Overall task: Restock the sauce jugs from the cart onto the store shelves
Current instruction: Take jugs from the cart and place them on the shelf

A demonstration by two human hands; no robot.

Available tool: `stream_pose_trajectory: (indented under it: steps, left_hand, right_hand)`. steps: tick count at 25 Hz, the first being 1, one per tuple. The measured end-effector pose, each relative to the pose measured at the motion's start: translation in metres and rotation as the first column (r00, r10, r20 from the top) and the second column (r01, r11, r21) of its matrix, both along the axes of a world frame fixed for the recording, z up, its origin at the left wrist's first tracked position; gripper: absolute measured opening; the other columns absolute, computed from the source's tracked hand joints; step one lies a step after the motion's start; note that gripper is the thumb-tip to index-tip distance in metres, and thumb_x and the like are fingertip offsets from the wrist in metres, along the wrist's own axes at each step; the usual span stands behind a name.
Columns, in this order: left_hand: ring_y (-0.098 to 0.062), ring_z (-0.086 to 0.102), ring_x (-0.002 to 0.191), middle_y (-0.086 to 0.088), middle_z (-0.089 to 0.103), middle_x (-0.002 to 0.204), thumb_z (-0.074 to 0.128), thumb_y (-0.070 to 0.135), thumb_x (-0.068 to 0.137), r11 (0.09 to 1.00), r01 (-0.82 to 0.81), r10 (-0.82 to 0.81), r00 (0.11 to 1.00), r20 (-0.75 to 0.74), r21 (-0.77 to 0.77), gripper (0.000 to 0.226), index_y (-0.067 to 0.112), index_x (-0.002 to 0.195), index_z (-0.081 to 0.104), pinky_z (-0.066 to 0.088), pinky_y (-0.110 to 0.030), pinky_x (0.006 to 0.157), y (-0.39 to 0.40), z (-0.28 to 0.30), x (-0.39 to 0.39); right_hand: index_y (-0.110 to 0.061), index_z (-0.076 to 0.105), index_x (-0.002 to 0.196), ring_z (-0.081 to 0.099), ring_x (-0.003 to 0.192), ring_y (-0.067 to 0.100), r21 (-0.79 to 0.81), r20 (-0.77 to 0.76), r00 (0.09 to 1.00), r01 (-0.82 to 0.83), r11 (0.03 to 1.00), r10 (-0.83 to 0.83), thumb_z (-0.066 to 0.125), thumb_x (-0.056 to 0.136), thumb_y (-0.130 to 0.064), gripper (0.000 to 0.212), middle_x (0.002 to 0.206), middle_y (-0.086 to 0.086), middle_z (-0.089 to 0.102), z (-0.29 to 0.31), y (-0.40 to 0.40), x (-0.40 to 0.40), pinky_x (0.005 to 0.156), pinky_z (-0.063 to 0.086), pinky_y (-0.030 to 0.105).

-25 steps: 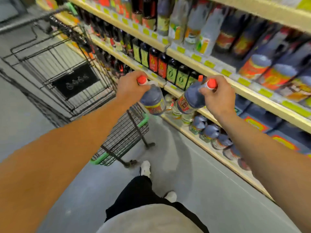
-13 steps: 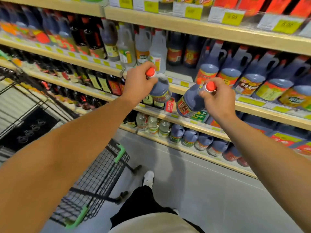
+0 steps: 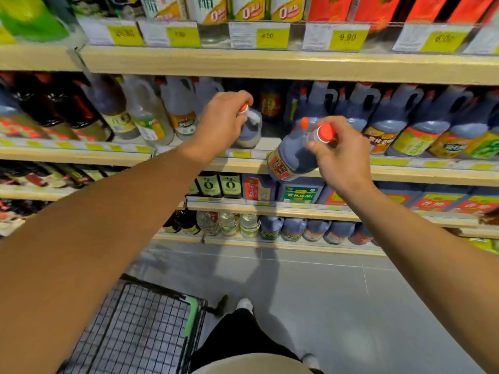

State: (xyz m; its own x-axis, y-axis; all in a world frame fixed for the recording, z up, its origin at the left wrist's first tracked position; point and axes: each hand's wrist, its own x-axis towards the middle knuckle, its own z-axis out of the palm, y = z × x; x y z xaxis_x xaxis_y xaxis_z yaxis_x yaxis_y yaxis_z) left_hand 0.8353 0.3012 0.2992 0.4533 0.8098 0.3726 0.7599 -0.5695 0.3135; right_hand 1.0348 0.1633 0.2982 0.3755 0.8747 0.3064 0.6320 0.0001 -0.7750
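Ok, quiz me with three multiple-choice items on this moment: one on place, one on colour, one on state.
1. Where is the dark sauce jug in the left hand?
A. in the wire cart
B. at the gap on the middle wooden shelf
C. on the floor

2. What colour is the cap of the dark plastic jug in the right hand?
A. green
B. white
C. orange-red

3. How does the right-hand jug sit?
A. tilted, held in the air
B. upright on a shelf
C. lying in the cart

Answers:
1 B: the left-hand jug meets the middle wooden shelf at its front edge.
2 C: the cap shows orange-red above the fingers.
3 A: the right-hand jug leans before the shelf edge.
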Motion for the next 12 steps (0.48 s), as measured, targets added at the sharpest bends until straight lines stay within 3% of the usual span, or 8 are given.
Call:
stream_pose_trajectory:
  steps: [3,6,12]
  left_hand:
    - [-0.034,0.048,0.11,-0.013,0.059,0.113,0.055,0.008,0.09,0.999,0.027,-0.028,0.999,-0.031,-0.023,0.032,0.014,0.122,0.053,0.039,-0.041,0.084,0.017,-0.006,0.001]
    - [-0.037,0.046,0.108,-0.02,0.056,0.112,0.051,0.011,0.093,0.999,0.013,-0.014,0.999,-0.047,-0.041,0.034,0.011,0.127,0.048,0.035,-0.039,0.077,0.024,-0.009,0.003]
    - [-0.038,0.048,0.102,-0.022,0.056,0.104,0.052,0.022,0.095,0.985,-0.17,0.171,0.985,0.015,-0.012,0.023,0.003,0.109,0.052,0.029,-0.035,0.069,0.026,-0.01,0.001]
  right_hand:
    - [-0.021,0.06,0.104,0.058,0.078,0.011,0.06,-0.005,0.999,0.039,0.997,-0.038,0.068,0.083,-0.024,0.023,0.085,-0.012,0.061,0.008,0.009,-0.008,0.073,0.05,0.034]
    - [-0.019,0.059,0.107,0.06,0.08,0.017,0.122,0.006,0.998,0.061,0.991,-0.062,0.066,0.082,-0.022,0.026,0.087,-0.008,0.063,0.012,0.02,-0.021,0.074,0.051,0.041]
    - [-0.018,0.058,0.107,0.055,0.079,0.018,0.17,0.062,0.995,0.067,0.983,-0.078,0.064,0.083,-0.016,0.025,0.086,-0.007,0.06,0.003,0.05,-0.04,0.07,0.047,0.036]
